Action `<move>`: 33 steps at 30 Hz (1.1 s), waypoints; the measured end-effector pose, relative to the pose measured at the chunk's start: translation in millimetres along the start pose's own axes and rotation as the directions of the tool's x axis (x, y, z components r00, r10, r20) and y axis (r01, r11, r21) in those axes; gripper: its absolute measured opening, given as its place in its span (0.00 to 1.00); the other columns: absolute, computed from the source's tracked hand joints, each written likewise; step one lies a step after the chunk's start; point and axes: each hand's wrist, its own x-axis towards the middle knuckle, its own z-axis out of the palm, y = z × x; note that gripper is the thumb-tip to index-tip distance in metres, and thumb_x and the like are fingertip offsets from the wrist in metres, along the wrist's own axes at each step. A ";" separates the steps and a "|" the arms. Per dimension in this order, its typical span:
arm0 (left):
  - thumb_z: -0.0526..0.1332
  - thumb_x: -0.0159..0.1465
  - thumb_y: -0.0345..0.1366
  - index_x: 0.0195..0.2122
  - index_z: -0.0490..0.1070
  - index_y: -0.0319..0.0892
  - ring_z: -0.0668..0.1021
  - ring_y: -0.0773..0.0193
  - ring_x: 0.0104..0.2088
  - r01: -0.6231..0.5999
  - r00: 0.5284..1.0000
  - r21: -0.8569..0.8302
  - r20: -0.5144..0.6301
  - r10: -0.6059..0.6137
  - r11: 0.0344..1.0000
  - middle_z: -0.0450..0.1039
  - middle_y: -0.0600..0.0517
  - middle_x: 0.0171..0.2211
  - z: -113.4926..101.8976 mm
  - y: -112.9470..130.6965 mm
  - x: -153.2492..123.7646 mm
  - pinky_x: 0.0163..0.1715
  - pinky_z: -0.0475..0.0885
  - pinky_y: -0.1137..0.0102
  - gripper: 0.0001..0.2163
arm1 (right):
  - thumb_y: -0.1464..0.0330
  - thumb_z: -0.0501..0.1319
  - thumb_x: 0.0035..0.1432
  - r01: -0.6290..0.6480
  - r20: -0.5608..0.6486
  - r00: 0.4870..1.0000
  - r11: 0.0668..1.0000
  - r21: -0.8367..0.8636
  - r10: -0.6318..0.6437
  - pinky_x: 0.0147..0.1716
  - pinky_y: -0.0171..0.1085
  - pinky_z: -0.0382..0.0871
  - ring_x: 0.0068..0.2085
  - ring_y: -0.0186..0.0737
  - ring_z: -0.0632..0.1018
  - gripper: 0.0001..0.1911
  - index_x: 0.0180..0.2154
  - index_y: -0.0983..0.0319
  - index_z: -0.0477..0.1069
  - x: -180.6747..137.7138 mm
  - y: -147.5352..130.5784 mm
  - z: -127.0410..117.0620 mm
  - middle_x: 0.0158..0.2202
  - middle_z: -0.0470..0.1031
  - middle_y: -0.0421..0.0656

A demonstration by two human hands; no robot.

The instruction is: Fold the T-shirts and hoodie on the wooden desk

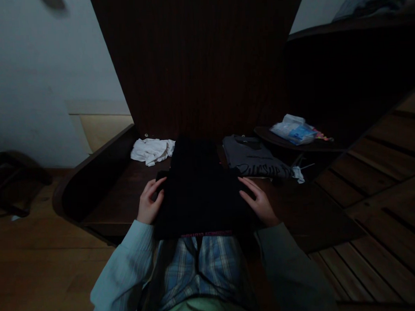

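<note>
A black garment (200, 188) lies spread on a dark wooden surface (120, 196) right in front of me. My left hand (150, 201) curls around the garment's left edge, thumb and fingers pinching the cloth. My right hand (259, 200) lies flat on the garment's right side with its fingers stretched out. Pale blue sleeves cover both arms. A plaid shirt (202, 266) shows below the garment's near hem.
A crumpled white cloth (152, 150) lies at the back left. A folded grey shirt with lettering (252, 162) sits at the back right. A plastic-wrapped packet (294, 129) rests on a round dark shelf. A tall dark wooden panel (196, 59) stands behind. Wooden slats (384, 198) run along the right.
</note>
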 end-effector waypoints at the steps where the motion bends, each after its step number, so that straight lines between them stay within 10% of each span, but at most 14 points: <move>1: 0.52 0.59 0.41 0.49 0.67 0.42 0.67 0.60 0.50 0.002 1.000 0.001 -0.006 -0.002 1.000 0.65 0.49 0.46 -0.1 0.0 2.9 0.52 0.60 0.67 0.19 | 0.58 0.55 0.55 0.013 -0.004 1.000 1.000 -0.007 -0.013 0.57 0.45 0.55 0.57 0.43 0.63 0.23 0.51 0.58 0.65 3.4 -0.6 -0.7 0.54 0.65 0.45; 11: 0.53 0.57 0.41 0.48 0.65 0.42 0.67 0.57 0.51 0.062 0.957 0.036 0.282 -0.069 0.997 0.65 0.47 0.48 15.5 -32.9 15.8 0.54 0.58 0.60 0.19 | 0.54 0.56 0.51 -0.076 0.130 0.989 0.997 0.007 0.075 0.54 0.47 0.58 0.51 0.45 0.70 0.22 0.44 0.58 0.71 12.2 30.4 20.1 0.48 0.72 0.46; 19: 0.61 0.52 0.39 0.55 0.56 0.44 0.66 0.57 0.53 0.143 0.988 -0.255 0.098 -0.121 0.956 0.64 0.47 0.52 21.8 -14.8 18.1 0.54 0.60 0.62 0.29 | 0.55 0.65 0.38 -0.398 -0.049 0.879 0.786 0.474 0.475 0.40 0.41 0.70 0.39 0.42 0.76 0.32 0.46 0.59 0.63 42.2 19.8 40.5 0.39 0.73 0.44; 26: 0.66 0.47 0.35 0.34 0.67 0.39 0.75 0.67 0.25 0.677 0.714 -0.560 0.345 -0.609 0.477 0.73 0.52 0.27 28.8 -0.8 32.2 0.27 0.72 0.73 0.14 | 0.61 0.68 0.28 -0.537 0.053 0.802 0.678 0.502 0.595 0.27 0.36 0.67 0.26 0.38 0.74 0.22 0.28 0.61 0.65 58.3 15.7 49.5 0.23 0.72 0.38; 33: 0.61 0.44 0.27 0.32 0.68 0.39 0.75 0.67 0.22 0.693 0.680 -0.633 0.417 -0.603 0.344 0.72 0.55 0.23 19.5 16.3 28.1 0.22 0.71 0.75 0.12 | 0.66 0.63 0.35 -0.533 0.216 0.819 0.566 0.629 0.531 0.33 0.36 0.68 0.31 0.38 0.75 0.12 0.28 0.61 0.69 45.6 -7.7 38.2 0.27 0.76 0.37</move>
